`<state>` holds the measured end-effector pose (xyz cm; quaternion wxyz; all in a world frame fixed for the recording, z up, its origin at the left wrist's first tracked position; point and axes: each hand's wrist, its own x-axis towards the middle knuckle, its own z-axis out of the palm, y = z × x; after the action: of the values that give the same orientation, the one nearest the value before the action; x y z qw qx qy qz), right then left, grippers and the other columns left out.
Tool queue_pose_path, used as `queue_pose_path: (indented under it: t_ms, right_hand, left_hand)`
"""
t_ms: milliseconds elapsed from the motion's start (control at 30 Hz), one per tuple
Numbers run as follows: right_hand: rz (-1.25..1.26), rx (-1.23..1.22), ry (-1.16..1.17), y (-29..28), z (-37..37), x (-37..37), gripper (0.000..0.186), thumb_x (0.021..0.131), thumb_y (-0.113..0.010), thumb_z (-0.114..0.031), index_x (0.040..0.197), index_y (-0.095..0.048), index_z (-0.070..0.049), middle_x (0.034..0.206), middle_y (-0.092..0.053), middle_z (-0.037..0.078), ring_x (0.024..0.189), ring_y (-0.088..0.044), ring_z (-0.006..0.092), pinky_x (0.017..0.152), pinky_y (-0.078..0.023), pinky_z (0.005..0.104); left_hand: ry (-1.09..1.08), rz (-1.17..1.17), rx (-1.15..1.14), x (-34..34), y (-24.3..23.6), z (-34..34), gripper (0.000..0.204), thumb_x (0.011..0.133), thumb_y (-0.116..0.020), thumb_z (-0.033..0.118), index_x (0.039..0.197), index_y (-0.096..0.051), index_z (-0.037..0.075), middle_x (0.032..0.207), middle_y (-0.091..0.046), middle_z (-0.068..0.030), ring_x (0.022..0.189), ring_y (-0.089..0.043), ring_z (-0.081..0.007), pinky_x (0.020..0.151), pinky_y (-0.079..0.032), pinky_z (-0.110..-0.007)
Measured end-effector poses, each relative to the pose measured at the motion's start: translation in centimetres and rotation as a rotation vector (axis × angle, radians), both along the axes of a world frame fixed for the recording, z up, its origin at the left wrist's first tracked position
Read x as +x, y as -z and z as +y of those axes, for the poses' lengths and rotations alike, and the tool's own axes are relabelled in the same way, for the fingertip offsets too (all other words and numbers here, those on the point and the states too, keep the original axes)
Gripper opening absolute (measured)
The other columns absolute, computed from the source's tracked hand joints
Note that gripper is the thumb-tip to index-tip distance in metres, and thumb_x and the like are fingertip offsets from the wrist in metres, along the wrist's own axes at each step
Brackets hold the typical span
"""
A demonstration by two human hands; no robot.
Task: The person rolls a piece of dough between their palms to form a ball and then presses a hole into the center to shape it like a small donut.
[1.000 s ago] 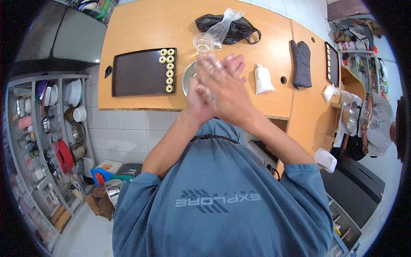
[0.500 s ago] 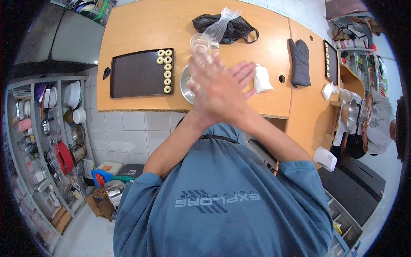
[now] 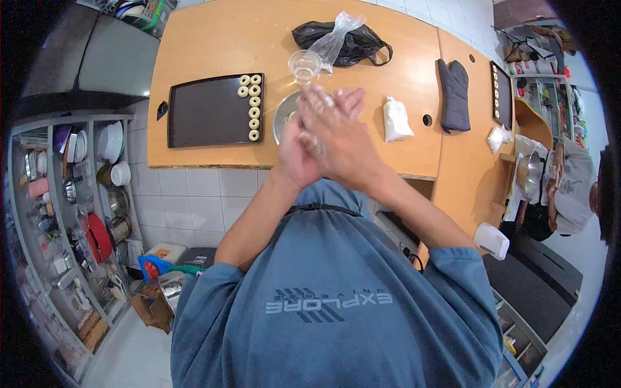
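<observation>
In front of my chest, my left hand (image 3: 296, 154) and my right hand (image 3: 346, 141) press palm to palm, fingers stretched out straight. The right one lies across the left and covers much of it. Pale traces show on the skin; whatever may lie between the palms is hidden. Just beyond them, partly covered, is a metal bowl (image 3: 281, 118) on the wooden table. A clear plastic cup (image 3: 304, 65) stands behind the bowl. To the left sits a dark baking tray (image 3: 206, 116), with several small dough rings (image 3: 254, 101) along its right side.
A bag of white powder (image 3: 397, 121) lies right of my hands. Behind the cup are a black plastic bag (image 3: 356, 46) and a clear bag (image 3: 336, 40). Further right rests a dark oven mitt (image 3: 455, 96). Another person (image 3: 572, 184) with a metal bowl (image 3: 532, 176) is at the far right.
My joined hands have come a little closer to my body, and the palms have slid against each other. More of the cup and bowl now shows.
</observation>
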<state>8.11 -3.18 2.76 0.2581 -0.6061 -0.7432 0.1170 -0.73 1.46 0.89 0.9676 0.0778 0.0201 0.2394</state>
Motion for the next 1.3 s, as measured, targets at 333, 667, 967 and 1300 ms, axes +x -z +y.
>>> queue_pose_path:
  t_ms: [333,667,967,1300]
  right_hand:
    - [0.061,0.002,-0.014,0.0,0.3,-0.3,0.056,0.089,-0.061,-0.021,0.139,-0.05,0.004,0.152,-0.04,0.024,0.143,-0.036,0.0382,0.119,-0.025,0.0511]
    - [-0.004,0.044,0.038,-0.3,0.6,-0.6,0.055,0.092,-0.059,-0.023,0.139,-0.05,0.004,0.152,-0.041,0.023,0.144,-0.034,0.0369,0.119,-0.026,0.0507]
    - [0.051,-0.008,0.013,0.1,0.1,-0.4,0.056,0.093,-0.059,-0.019,0.142,-0.046,0.004,0.152,-0.039,0.024,0.146,-0.031,0.0384,0.12,-0.023,0.0507]
    - [-0.003,0.092,0.02,1.6,-0.1,-0.6,0.053,0.091,-0.06,-0.026,0.135,-0.053,0.003,0.148,-0.043,0.027,0.14,-0.038,0.0418,0.119,-0.026,0.053]
  left_hand:
    - [-0.001,0.007,0.024,-0.2,0.1,0.2,0.085,0.099,-0.023,0.061,0.158,-0.008,0.002,0.166,-0.007,-0.0165,0.154,-0.007,-0.0263,0.123,-0.008,-0.049]
    - [-0.036,0.073,0.118,-0.4,0.1,0.1,0.083,0.099,-0.021,0.06,0.158,-0.009,0.001,0.166,-0.008,-0.0169,0.154,-0.008,-0.0271,0.123,-0.008,-0.05]
    - [-0.099,0.079,0.158,-0.9,0.0,0.8,0.081,0.101,-0.02,0.058,0.158,-0.009,0.001,0.166,-0.008,-0.0175,0.154,-0.009,-0.028,0.123,-0.008,-0.05]
    - [-0.039,0.004,0.007,-0.8,2.1,0.4,0.079,0.102,-0.022,0.057,0.158,-0.01,0.004,0.166,-0.007,-0.0166,0.154,-0.007,-0.0254,0.124,-0.008,-0.047]
